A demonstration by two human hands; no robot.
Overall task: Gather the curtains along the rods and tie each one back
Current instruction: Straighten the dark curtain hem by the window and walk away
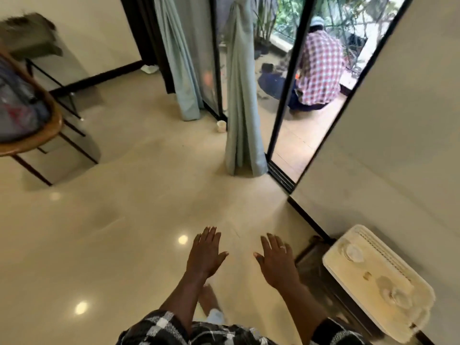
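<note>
- My left hand (207,251) and right hand (276,261) are held out flat over the floor (124,220), fingers spread, palms down, holding nothing. There is a ring on the right one.
- Just beside my right arm a white slatted appliance (378,282) sits against the wall (398,120); I judge I should step left of it as I go forward.
- The nearer curtain (242,108) hangs ahead at the sliding door's dark frame (286,83), already bunched into a narrow column with what looks like a knot near the top edge of view. I would check that tie holds before leaving it.
- A small pale cup (221,126) stands on the floor just beside that curtain's hem, something to avoid kicking.
- The farther curtain (179,70) hangs gathered but looser; I cannot tell if it is tied. I think it is the next one to cinch, gripping the folds high and together.
- A round wooden chair (37,135) sits to the left, well apart from my path.
- Beyond the door a person in a checked shirt (321,68) crouches outside.
</note>
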